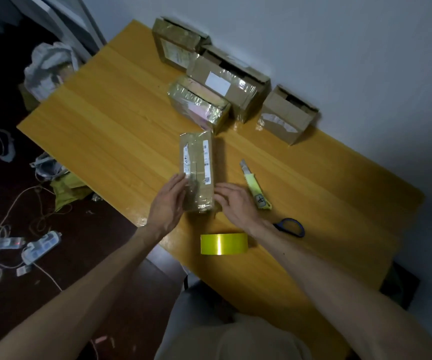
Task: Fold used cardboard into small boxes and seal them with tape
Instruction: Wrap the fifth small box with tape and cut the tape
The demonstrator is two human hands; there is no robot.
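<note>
The right forearm (pixel 267 227) is covering the blades of the scissors (pixel 291 227), leaving a blue handle showing. The left hand (pixel 168 203) is hiding the near left side of the cardboard box (pixel 199 165). Its label print is appearing too small to read; dim floor items, possibly power strips (pixel 41 246), are blurring.

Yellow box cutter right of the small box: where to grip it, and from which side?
Grip the box cutter at mid-handle, on the yellow part, from above, pinching across its narrow sides. It lies flat on the table with the blade end pointing away toward the wall, so approach from the near end. The right hand is right beside it.
</note>
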